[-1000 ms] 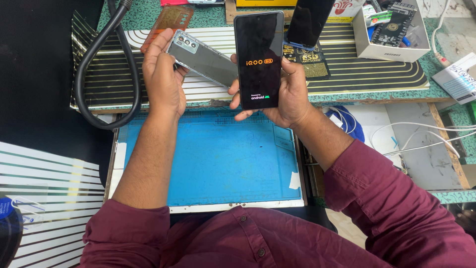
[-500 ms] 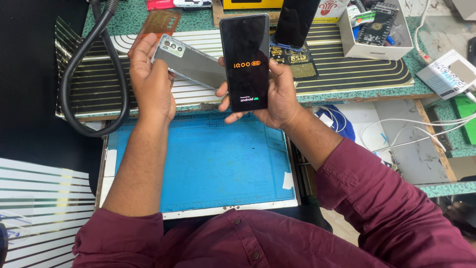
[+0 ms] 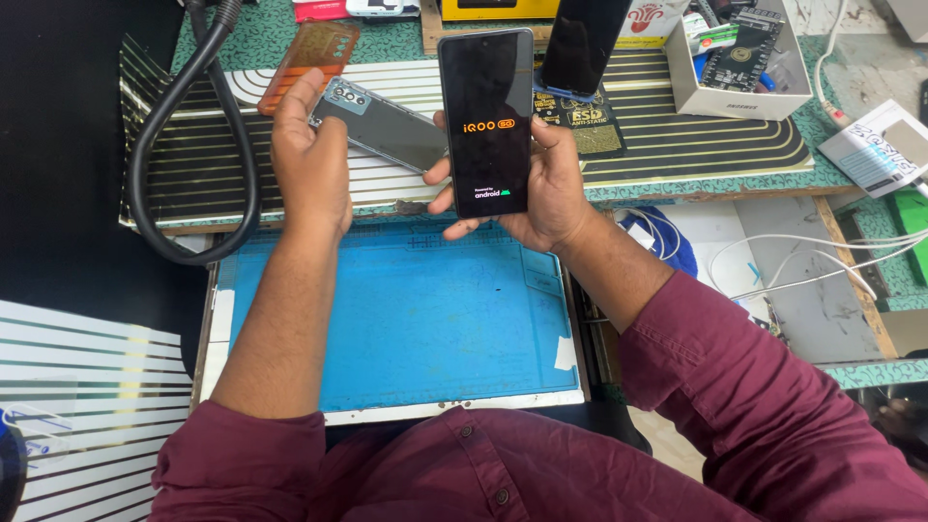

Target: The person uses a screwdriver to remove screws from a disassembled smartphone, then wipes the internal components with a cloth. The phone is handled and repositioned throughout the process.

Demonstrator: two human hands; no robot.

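My right hand (image 3: 541, 188) holds a black smartphone (image 3: 486, 116) upright, its dark screen lit with a start-up logo and facing me. My left hand (image 3: 309, 159) grips a grey phone back cover (image 3: 387, 124) with a camera cut-out, held flat just left of the phone and partly tucked behind it. Both hands hover over the far edge of a blue work mat (image 3: 406, 319). Maroon sleeves cover my arms.
A black hose (image 3: 193, 135) loops at the left over a striped mat (image 3: 677, 135). An orange translucent case (image 3: 309, 58) and another dark phone (image 3: 585, 43) lie behind. A white box of parts (image 3: 735, 63) sits far right, white cables (image 3: 822, 261) to the right.
The view has shifted slightly; both hands keep the same hold. The phone and back cover stay close together, barely moved.
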